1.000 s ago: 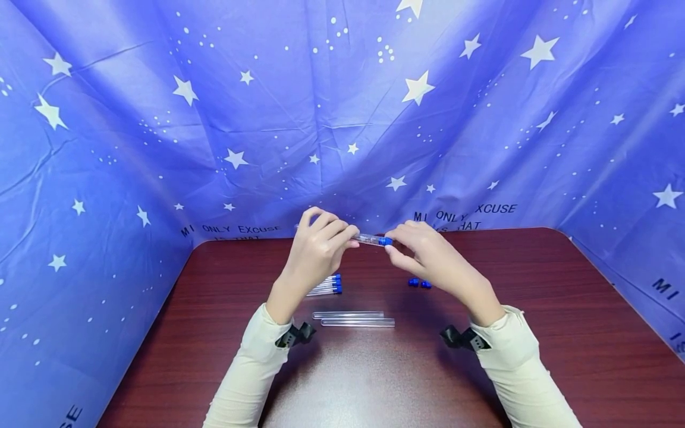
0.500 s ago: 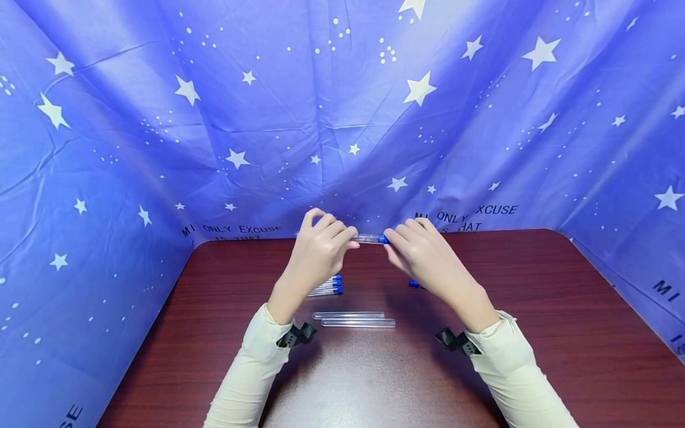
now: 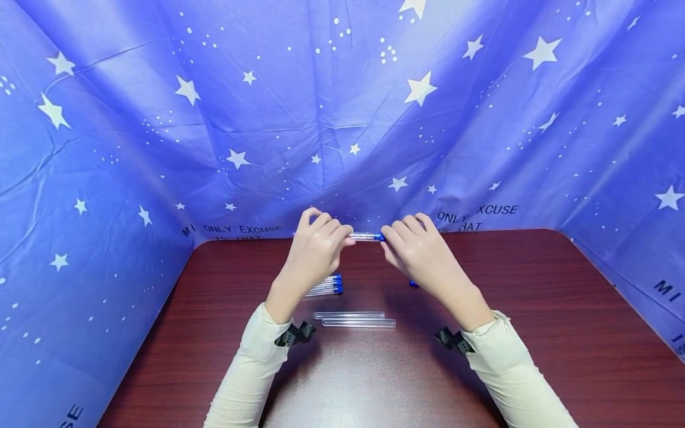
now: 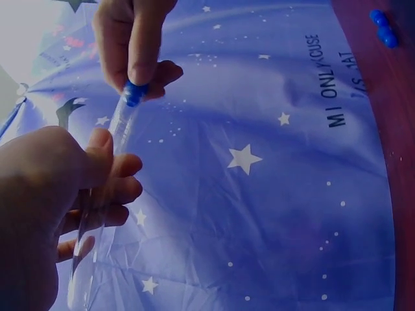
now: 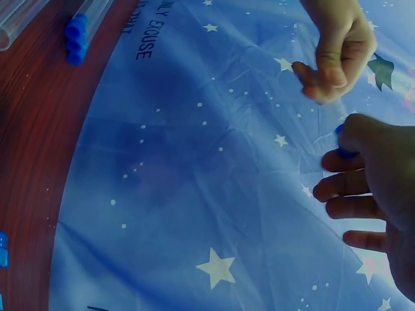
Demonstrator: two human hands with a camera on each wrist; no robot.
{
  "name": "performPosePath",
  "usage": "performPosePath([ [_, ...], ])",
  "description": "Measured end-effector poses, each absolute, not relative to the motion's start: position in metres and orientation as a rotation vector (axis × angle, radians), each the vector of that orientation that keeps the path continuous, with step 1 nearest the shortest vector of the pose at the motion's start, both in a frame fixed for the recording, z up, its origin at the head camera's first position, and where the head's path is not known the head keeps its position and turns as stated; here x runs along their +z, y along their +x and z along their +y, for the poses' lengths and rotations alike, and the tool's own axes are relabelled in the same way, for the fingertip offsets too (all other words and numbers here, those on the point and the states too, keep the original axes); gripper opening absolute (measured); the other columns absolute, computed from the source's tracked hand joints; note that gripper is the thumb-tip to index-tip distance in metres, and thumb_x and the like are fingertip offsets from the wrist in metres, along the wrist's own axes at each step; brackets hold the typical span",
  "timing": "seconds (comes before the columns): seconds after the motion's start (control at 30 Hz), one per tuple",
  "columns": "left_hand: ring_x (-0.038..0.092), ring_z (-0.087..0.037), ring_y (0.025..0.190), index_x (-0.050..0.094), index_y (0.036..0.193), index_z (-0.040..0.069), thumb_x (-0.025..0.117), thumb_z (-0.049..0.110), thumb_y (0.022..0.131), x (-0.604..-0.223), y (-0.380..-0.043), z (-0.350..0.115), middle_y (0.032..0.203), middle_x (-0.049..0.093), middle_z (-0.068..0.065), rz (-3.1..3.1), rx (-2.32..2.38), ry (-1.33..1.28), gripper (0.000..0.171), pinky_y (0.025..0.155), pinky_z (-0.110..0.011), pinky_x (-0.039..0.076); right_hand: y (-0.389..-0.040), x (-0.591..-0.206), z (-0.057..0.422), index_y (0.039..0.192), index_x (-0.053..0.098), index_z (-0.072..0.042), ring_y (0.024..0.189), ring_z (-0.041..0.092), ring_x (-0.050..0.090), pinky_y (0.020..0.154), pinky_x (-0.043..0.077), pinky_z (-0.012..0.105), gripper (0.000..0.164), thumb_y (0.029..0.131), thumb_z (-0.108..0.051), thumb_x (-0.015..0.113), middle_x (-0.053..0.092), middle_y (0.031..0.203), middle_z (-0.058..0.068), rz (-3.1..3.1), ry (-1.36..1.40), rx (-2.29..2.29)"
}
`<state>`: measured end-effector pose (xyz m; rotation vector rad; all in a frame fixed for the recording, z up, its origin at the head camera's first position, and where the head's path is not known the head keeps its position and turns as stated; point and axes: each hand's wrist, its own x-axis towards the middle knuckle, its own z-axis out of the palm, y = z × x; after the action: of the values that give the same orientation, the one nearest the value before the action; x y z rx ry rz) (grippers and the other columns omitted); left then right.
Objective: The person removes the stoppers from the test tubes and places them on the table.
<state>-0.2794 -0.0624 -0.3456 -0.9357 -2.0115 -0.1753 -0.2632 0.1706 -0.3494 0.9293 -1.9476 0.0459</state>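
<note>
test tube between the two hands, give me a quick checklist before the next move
1. Left-hand grip around the tube: ok, fingers curled round it.
2. Right-hand grip on the blue cap: ok, pinching it.
3. Cap at the tube's end, roughly in line: ok in the left wrist view.
4. Cap fully seated: cannot tell, fingers partly cover it.
5. Uncapped tubes lying on the table: ok, two there.
6. Loose blue caps on the table: ok.
</note>
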Motion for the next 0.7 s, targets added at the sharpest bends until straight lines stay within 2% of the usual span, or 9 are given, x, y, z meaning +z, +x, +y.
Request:
performPosePath([
  [0.2, 0.062, -0.019, 0.080, 0.075, 0.095, 0.011, 0.055, 0.028, 0.104, -0.3441, -0.2790, -0.0639, 0.083, 0.073, 0.001, -1.996, -0.194, -0.932, 0.028, 0.098, -0.045, 0.045, -0.2647, -0.3518, 0.1697, 0.098, 0.063, -0.002, 0.081, 0.034, 0.053, 0.085, 0.043, 0.052, 0.021, 0.096, -0.020, 0.053, 0.059, 0.084, 0.010, -1.961, 0.888, 0.035],
  [0.47, 0.063, -0.020, 0.084, 0.075, 0.095, 0.012, 0.065, 0.022, 0.098, -0.3449, -0.2799, -0.0624, 0.085, 0.072, 0.001, -1.972, -0.197, -0.925, 0.015, 0.097, -0.045, 0.046, -0.2644, -0.3540, 0.1705, 0.089, 0.056, -0.003, 0.079, 0.033, 0.048, 0.085, 0.042, 0.051, 0.022, 0.098, -0.021, 0.046, 0.053, 0.080, 0.009, -2.037, 0.942, 0.120],
  [0.7, 0.064, -0.019, 0.084, 0.074, 0.093, 0.012, 0.069, 0.022, 0.095, -0.3441, -0.2810, -0.0613, 0.086, 0.073, 0.001, -1.900, -0.243, -0.943, 0.011, 0.095, -0.044, 0.047, -0.2559, -0.3451, 0.1734, 0.087, 0.053, -0.007, 0.082, 0.027, 0.043, 0.086, 0.038, 0.047, 0.018, 0.098, -0.020, 0.049, 0.048, 0.080, 0.004, -2.196, 1.012, 0.292],
])
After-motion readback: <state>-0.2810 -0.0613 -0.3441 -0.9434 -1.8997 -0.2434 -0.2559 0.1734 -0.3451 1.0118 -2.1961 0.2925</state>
